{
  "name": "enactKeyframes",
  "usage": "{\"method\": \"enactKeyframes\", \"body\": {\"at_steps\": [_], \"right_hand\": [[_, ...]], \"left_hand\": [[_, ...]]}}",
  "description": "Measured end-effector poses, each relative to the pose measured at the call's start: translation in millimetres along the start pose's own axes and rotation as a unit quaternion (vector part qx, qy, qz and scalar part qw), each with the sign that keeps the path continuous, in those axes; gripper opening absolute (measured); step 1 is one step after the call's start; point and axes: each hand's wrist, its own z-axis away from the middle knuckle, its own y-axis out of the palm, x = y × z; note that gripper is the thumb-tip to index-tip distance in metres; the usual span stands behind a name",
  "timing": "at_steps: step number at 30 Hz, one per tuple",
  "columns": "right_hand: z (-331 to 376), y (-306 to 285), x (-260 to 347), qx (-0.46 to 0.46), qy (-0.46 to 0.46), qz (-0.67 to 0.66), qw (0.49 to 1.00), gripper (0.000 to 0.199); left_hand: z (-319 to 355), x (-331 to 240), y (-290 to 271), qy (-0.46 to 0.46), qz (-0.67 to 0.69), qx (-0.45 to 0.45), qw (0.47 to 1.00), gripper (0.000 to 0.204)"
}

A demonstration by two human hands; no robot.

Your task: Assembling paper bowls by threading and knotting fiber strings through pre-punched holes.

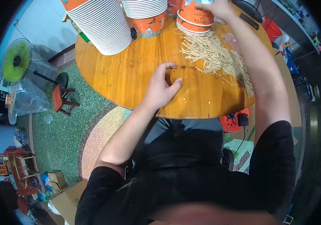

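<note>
At the far right of the round wooden table, a few orange paper buckets [195, 27] stand nested with their white rims down. My right hand [218, 9] reaches over their top, fingers against the orange side; the top of this stack is partly cut off by the picture's edge. A loose heap of beige cords [220, 56] spreads from beside these buckets toward the table's right edge, under my right forearm. My left hand [161, 88] rests on the wood near the table's middle, fingers loosely curved and thumb apart, with nothing in it.
A tall leaning stack of buckets [102, 28] and a shorter stack [145, 22] stand on the wooden table [126, 80] at the back left. Left of the table are a green fan [16, 62] and a small wooden stool [63, 99]. A red basket [231, 123] sits below the table edge.
</note>
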Motion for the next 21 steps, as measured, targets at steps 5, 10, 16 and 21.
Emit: {"method": "enactKeyframes", "body": {"at_steps": [5,10,16,21], "right_hand": [[-13.2,18.4,-12.4,-0.249,-0.102,0.043,0.962,0.077],[-49.5,-13.7,95.7,-0.373,-0.364,-0.019,0.853,0.043],[-86.3,-44.0,184.7,-0.094,-0.319,0.091,0.939,0.034],[-105.1,-54.5,200.1,-0.074,-0.302,0.130,0.942,0.030]], "left_hand": [[-3.1,3.7,8.7,0.041,-0.015,-0.011,0.999,0.044],[2.2,-5.0,2.5,0.047,-0.049,-0.011,0.998,0.045],[1.9,-4.9,2.6,0.054,-0.050,-0.014,0.997,0.044],[0.1,-9.9,-0.9,0.043,-0.051,-0.009,0.998,0.045]]}}
